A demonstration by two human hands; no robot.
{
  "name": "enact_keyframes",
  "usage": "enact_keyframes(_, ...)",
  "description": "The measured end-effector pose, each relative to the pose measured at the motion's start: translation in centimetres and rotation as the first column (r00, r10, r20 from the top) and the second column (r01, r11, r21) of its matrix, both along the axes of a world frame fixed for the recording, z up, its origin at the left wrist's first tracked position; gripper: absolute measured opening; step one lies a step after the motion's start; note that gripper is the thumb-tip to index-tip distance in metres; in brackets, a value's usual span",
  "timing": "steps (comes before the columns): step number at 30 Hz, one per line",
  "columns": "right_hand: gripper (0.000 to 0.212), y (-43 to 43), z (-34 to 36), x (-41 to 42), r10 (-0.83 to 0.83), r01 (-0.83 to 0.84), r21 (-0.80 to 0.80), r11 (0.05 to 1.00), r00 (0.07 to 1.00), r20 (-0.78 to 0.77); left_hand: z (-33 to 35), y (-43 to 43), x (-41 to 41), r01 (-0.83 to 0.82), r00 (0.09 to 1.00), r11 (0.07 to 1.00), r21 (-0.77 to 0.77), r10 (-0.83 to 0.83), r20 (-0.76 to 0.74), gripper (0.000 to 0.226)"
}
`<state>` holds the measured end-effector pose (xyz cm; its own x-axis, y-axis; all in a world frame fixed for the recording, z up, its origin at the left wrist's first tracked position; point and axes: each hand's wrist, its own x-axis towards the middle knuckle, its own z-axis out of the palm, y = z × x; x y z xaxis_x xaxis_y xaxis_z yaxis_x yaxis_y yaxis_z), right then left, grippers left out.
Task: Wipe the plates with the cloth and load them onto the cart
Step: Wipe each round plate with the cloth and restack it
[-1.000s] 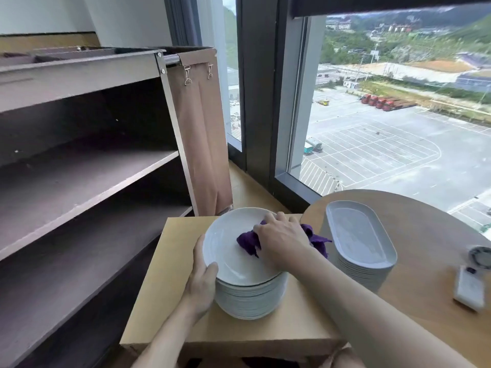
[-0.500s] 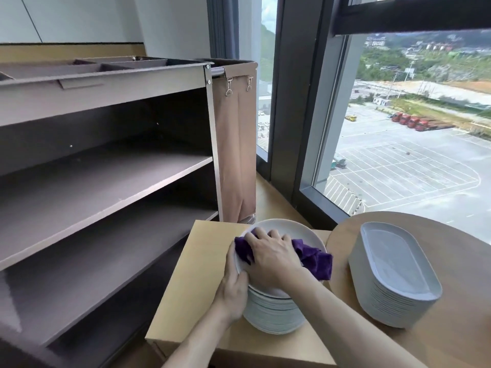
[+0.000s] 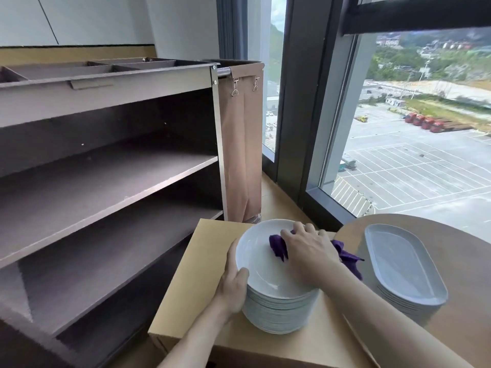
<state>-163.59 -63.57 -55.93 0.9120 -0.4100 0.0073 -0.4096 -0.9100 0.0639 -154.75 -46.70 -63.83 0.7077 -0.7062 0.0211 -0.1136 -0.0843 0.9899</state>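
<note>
Pressing bunched purple cloth (image 3: 277, 247) onto far side of top plate (image 3: 261, 264), right hand (image 3: 309, 254) curls fingers over fabric. Left hand (image 3: 233, 285) grips same plate's near-left rim, thumb on top, fingers hidden beneath. Plate crowns stack of round white plates (image 3: 279, 312) on cardboard box (image 3: 196, 274), just right of dark shelved cart (image 3: 106, 181). Brown fabric bag (image 3: 240, 155) hangs clipped at cart's end. Oval white platters (image 3: 403, 264) stacked on round wooden table (image 3: 465, 261), near window (image 3: 411, 155) overlooking parking lot.

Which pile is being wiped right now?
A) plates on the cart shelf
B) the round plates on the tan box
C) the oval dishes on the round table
B: the purple cloth is pressed onto the top round plate on the tan box.
</note>
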Motion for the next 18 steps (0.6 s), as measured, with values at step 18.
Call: enact_keyframes(18, 0.049, 3.6, -1.4, 1.6, 0.303, -0.305, 0.172, 0.937, 0.952, 0.043, -0.7, -0.9, 0.1, -0.122, 0.98, 0.992, -0.023, 0.117, -0.159, 0.042)
